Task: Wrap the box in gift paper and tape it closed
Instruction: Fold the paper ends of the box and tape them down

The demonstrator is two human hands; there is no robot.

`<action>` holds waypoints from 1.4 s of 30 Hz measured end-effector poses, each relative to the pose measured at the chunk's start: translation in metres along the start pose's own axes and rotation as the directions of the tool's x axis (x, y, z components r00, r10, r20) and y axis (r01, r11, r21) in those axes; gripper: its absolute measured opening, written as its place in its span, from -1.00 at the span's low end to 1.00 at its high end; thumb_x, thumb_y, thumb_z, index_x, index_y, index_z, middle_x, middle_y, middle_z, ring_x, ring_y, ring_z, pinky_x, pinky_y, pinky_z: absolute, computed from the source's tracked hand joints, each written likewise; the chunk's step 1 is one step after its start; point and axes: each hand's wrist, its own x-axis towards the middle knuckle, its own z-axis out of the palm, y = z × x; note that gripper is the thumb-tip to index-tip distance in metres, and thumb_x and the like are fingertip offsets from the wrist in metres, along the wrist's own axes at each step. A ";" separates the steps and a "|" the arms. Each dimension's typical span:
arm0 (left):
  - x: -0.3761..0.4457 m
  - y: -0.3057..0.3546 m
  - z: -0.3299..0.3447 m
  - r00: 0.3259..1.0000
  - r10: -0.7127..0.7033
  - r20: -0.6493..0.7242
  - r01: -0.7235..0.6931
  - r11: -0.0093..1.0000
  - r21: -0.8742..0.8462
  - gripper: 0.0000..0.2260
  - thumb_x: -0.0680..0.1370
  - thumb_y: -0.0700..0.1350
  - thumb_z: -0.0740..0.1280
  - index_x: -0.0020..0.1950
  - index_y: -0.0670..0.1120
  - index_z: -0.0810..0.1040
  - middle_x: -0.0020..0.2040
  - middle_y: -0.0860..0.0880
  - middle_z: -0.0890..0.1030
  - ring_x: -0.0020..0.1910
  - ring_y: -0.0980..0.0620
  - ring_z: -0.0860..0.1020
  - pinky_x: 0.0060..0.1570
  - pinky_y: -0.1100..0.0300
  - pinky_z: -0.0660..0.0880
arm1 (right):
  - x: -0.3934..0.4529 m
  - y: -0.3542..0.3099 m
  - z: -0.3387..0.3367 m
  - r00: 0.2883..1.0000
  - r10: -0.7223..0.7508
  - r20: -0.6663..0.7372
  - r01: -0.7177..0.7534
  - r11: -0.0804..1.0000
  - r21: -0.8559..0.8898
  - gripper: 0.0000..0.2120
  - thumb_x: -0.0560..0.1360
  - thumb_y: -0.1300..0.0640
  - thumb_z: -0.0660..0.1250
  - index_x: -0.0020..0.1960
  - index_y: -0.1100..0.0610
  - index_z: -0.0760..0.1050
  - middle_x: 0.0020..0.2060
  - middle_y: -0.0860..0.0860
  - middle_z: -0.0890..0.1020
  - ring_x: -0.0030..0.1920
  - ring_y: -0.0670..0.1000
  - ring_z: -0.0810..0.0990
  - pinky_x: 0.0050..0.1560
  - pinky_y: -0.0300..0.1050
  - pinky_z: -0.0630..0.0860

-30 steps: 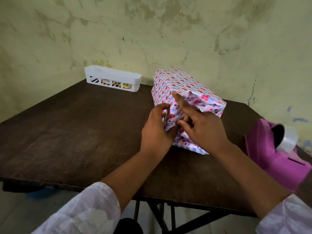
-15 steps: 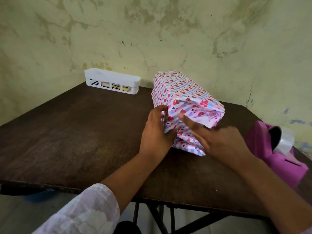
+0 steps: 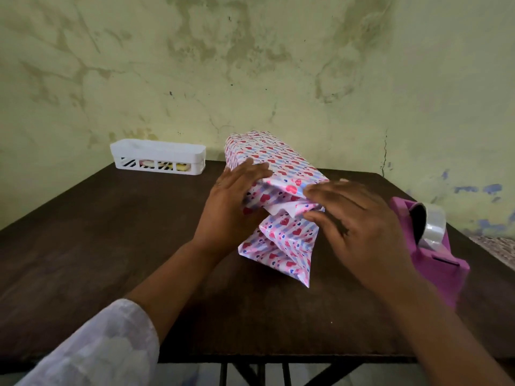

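The box (image 3: 278, 162), wrapped in pink heart-patterned gift paper, lies lengthwise on the dark wooden table (image 3: 111, 246), its near end facing me. My left hand (image 3: 231, 201) lies flat with straight fingers against the box's left side and top edge. My right hand (image 3: 359, 218) presses with straight fingers on the near right corner, flattening the paper there. Below both hands a loose flap of paper (image 3: 281, 246) spreads out onto the table, with some white underside showing.
A pink tape dispenser (image 3: 434, 246) with a roll of clear tape stands at the right edge of the table, close to my right wrist. A white slotted basket (image 3: 158, 156) sits at the back left against the stained wall.
The near end's folded paper has come open and its lower flap now lies spread on the table. My left hand slid up the box's side; my right hand moved to the right corner.
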 end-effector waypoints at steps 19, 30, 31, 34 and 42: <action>-0.011 0.000 0.005 0.990 0.075 -0.120 -0.087 0.992 -0.092 -0.61 0.40 -0.22 0.48 0.21 -0.14 0.52 0.25 -0.03 0.49 0.31 0.08 0.42 0.34 0.24 0.33 | -0.030 -0.013 0.020 0.982 -0.070 -0.174 0.056 0.995 -0.082 -0.71 0.65 0.05 0.07 0.10 0.24 0.45 -0.09 0.18 0.68 0.00 0.10 0.62 0.09 -0.09 0.49; -0.011 0.002 0.005 0.988 0.067 -0.138 -0.084 0.989 -0.122 -0.62 0.40 -0.24 0.50 0.18 -0.14 0.53 0.25 -0.05 0.49 0.33 0.04 0.42 0.34 0.24 0.33 | -0.018 -0.020 0.017 0.966 0.243 -0.094 -0.230 0.964 0.131 -0.59 0.41 -0.11 0.39 0.07 0.18 0.48 0.00 0.08 0.54 0.06 -0.02 0.47 0.08 -0.34 0.34; -0.012 0.002 0.006 0.989 0.065 -0.134 -0.082 0.989 -0.124 -0.61 0.40 -0.24 0.50 0.19 -0.13 0.53 0.25 -0.05 0.49 0.33 0.04 0.42 0.34 0.25 0.33 | -0.016 -0.021 0.018 0.957 0.279 -0.077 -0.268 0.954 0.136 -0.57 0.39 -0.15 0.38 0.05 0.18 0.50 0.00 0.08 0.53 0.06 -0.02 0.46 0.06 -0.34 0.33; -0.012 0.004 0.005 0.991 0.058 -0.124 -0.073 0.989 -0.125 -0.60 0.40 -0.23 0.49 0.20 -0.12 0.51 0.26 -0.04 0.48 0.34 0.06 0.41 0.34 0.27 0.31 | -0.013 -0.023 0.021 0.937 0.344 -0.052 -0.335 0.932 0.136 -0.63 0.38 -0.14 0.40 -0.04 0.16 0.54 -0.05 0.07 0.53 0.00 -0.02 0.47 -0.04 -0.34 0.34; -0.013 0.007 0.005 0.991 0.047 -0.127 -0.063 0.990 -0.127 -0.56 0.39 -0.26 0.50 0.22 -0.12 0.48 0.26 -0.03 0.47 0.33 0.11 0.39 0.34 0.30 0.30 | -0.008 -0.033 0.027 0.903 0.423 -0.082 -0.407 0.900 0.155 -0.75 0.30 0.24 0.50 -0.11 0.15 0.47 -0.06 0.06 0.48 -0.10 -0.12 0.46 -0.20 -0.40 0.37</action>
